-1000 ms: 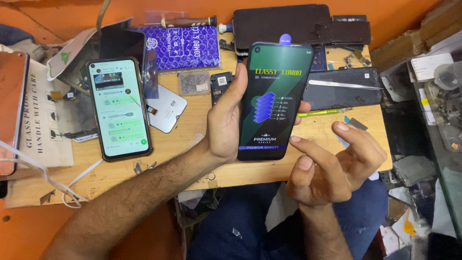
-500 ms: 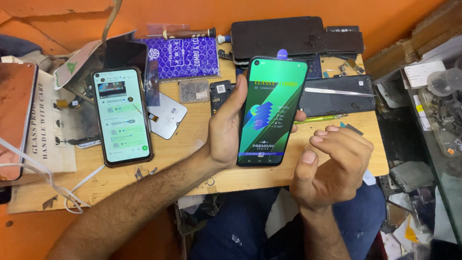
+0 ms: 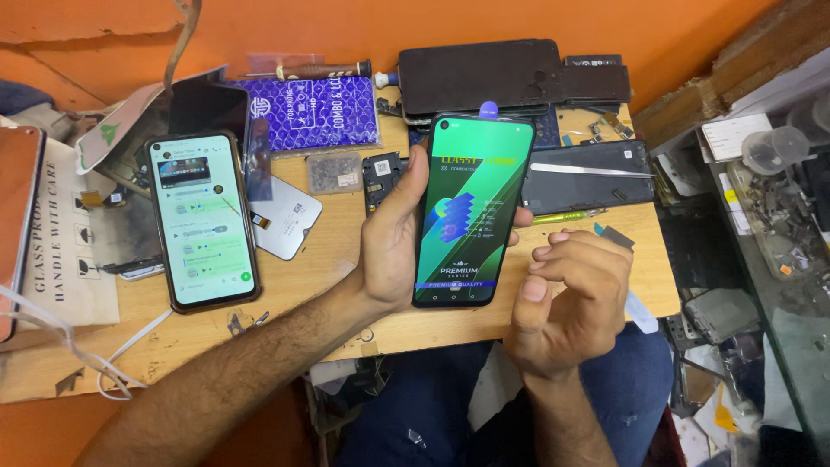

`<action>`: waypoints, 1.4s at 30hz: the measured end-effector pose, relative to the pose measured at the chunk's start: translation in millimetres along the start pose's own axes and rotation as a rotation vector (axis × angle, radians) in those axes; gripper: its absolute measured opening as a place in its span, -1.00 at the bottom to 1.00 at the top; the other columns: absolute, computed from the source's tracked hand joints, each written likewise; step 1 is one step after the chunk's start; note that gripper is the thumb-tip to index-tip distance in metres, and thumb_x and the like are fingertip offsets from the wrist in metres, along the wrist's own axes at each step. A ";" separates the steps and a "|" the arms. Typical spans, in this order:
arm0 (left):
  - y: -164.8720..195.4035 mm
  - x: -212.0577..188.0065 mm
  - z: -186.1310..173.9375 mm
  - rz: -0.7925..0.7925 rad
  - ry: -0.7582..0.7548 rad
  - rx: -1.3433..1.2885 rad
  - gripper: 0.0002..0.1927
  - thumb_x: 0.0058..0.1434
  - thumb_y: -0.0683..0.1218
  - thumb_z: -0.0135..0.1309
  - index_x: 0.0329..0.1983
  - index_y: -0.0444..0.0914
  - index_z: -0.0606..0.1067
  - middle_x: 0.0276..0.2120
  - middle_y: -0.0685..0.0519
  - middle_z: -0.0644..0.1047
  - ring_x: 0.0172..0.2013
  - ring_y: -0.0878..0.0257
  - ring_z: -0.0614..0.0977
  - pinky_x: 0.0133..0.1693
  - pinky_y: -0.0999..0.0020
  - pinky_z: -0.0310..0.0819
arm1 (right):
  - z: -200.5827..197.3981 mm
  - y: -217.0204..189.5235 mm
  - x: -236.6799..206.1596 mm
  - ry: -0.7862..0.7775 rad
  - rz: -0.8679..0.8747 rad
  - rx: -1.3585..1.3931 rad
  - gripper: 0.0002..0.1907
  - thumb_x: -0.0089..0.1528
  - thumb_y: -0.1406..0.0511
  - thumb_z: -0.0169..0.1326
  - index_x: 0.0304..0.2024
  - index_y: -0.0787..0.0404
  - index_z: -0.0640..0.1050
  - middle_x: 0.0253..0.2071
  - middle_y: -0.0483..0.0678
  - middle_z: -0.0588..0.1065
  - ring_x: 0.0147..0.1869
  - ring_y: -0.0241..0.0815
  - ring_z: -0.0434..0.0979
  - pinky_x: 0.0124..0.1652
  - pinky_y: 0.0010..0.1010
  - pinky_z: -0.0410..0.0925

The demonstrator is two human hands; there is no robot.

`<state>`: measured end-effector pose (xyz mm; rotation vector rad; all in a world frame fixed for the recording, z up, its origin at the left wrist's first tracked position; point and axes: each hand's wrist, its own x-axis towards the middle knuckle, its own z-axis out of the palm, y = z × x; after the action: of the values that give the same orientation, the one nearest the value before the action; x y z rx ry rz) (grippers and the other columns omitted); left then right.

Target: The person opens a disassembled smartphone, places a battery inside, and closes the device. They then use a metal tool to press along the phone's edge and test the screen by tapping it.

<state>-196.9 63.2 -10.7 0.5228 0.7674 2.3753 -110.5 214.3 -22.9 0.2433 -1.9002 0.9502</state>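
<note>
My left hand [image 3: 391, 238] grips a phone display panel [image 3: 471, 212] upright over the wooden table [image 3: 328, 259]; a green and black protective film covers its face, with a small blue pull tab at its top edge. My right hand [image 3: 566, 298] hovers just right of the panel's lower half, fingers curled loosely inward, holding nothing that I can see. It is close to the panel but not touching it.
A lit phone [image 3: 201, 220] lies at the left on the table. Behind are a purple packet [image 3: 311, 112], a screwdriver [image 3: 320, 69], black panels [image 3: 484, 78], a back cover with tweezers [image 3: 588, 173], a small parts box [image 3: 335, 171]. A cluttered glass shelf [image 3: 769, 199] stands on the right.
The display panel has been raised and brought more upright in my left hand. My right hand's fingers have curled in from an open spread and moved closer to the panel.
</note>
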 end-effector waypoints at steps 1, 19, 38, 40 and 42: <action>0.2 -0.4 0.1 -0.002 0.000 0.000 -0.26 0.60 0.29 -0.56 0.46 -0.37 0.22 0.16 -0.26 0.48 0.15 -0.06 0.61 0.20 0.01 0.57 | 0.0 -0.7 0.7 -0.001 -0.002 -0.002 -0.86 0.36 0.32 0.05 -0.16 0.30 0.44 -0.18 0.03 0.47 -0.06 -0.09 0.48 0.06 -0.29 0.44; 0.0 0.3 -4.0 0.004 -0.009 -0.103 -0.26 0.62 0.28 -0.57 0.46 -0.37 0.26 0.10 -0.22 0.50 0.17 -0.01 0.61 0.24 0.03 0.55 | -2.8 -2.8 0.8 -0.009 0.023 -0.017 -0.85 0.43 0.30 0.06 -0.15 0.29 0.48 -0.18 0.03 0.46 -0.05 -0.11 0.49 0.01 -0.32 0.43; 4.2 0.7 -5.6 0.023 0.016 -0.003 -0.24 0.62 0.29 -0.59 0.44 -0.39 0.27 0.05 -0.26 0.52 0.09 0.03 0.63 0.18 0.06 0.61 | -3.9 -4.0 -3.0 -0.120 0.084 -0.094 -0.77 0.33 0.46 0.13 0.01 0.30 0.42 -0.07 0.06 0.43 0.04 -0.09 0.46 0.11 -0.40 0.35; 5.3 -0.1 -6.2 0.015 0.030 -0.008 -0.23 0.62 0.29 -0.58 0.46 -0.39 0.26 0.06 -0.27 0.51 0.09 0.03 0.63 0.17 0.07 0.60 | -2.4 -3.0 -4.3 -0.146 0.204 0.050 -0.78 0.37 0.45 0.10 0.04 0.30 0.40 -0.05 0.03 0.43 0.04 -0.16 0.47 0.14 -0.43 0.37; 7.1 -0.9 -7.0 0.008 -0.051 -0.109 -0.24 0.63 0.31 -0.58 0.43 -0.38 0.26 0.06 -0.30 0.53 0.06 0.01 0.64 0.17 0.03 0.62 | 0.9 -1.6 -5.5 -0.153 0.448 0.385 -0.79 0.46 0.42 0.05 0.11 0.30 0.36 0.01 -0.01 0.39 0.06 -0.28 0.50 0.16 -0.50 0.42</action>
<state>-202.7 55.1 -11.7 0.5397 0.6106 2.3854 -107.4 211.4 -26.8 0.1166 -1.9361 1.6446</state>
